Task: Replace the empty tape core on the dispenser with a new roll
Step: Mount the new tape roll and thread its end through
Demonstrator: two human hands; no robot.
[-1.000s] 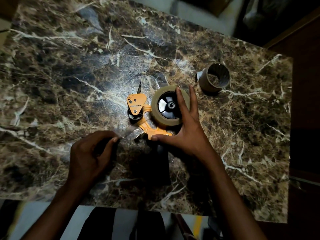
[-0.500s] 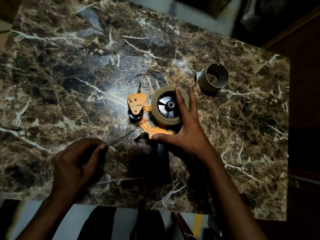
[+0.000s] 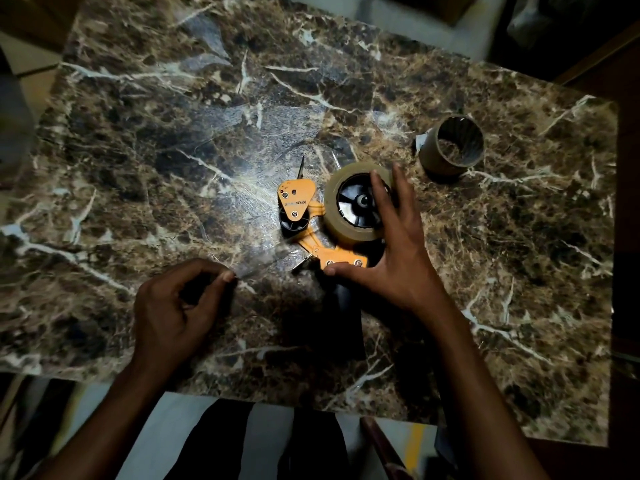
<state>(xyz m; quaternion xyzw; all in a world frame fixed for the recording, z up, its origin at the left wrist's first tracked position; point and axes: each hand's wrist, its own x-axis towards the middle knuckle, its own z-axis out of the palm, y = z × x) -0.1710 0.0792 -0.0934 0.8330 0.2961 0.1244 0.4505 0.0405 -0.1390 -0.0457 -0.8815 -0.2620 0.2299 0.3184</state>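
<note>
An orange tape dispenser (image 3: 294,202) lies on its side on the marble table (image 3: 173,150). A new roll of clear tape (image 3: 349,233) sits on its black hub. My right hand (image 3: 398,258) presses down on it, fingers over the roll and thumb against the orange frame near the black handle (image 3: 346,296). My left hand (image 3: 173,306), to the lower left, pinches the end of a clear tape strip (image 3: 266,266) between thumb and forefinger. The strip stretches back to the dispenser's front. The empty brown cardboard core (image 3: 440,161) stands apart at the back right.
The table's near edge (image 3: 242,396) runs just in front of my forearms, with striped cloth below it. A dark wooden edge (image 3: 627,237) borders the table on the right. The pale floor (image 3: 415,32) shows beyond the far edge.
My left hand has drawn the tape end farther left, away from the dispenser. My right hand has stayed on the roll and frame.
</note>
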